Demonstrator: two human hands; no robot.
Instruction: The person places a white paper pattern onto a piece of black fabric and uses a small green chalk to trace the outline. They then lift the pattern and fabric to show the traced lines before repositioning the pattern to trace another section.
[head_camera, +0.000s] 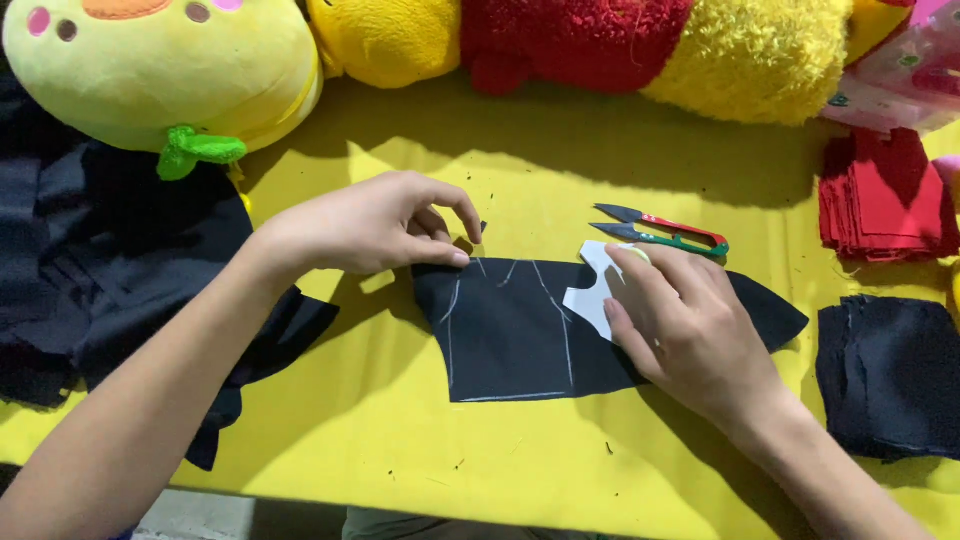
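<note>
Fabric (510, 335), a dark piece chalked with pale lines, lies flat mid-bench (400, 440); the left hand (375, 225) pinches its upper left corner, the right hand (690, 325) presses a white paper template (592, 290) flat with spread fingers. Steady pressure would likely keep the template from slipping; the thread snips (665, 232) lie just beyond.

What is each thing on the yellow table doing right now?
Dark fabric piece: flat, chalk-marked.
White paper template: lying on fabric.
Left hand: pinching fabric's top edge.
Right hand: pressing template.
Thread snips: lying open, untouched.
Red fabric stack: piled.
Dark fabric stack: piled.
</note>
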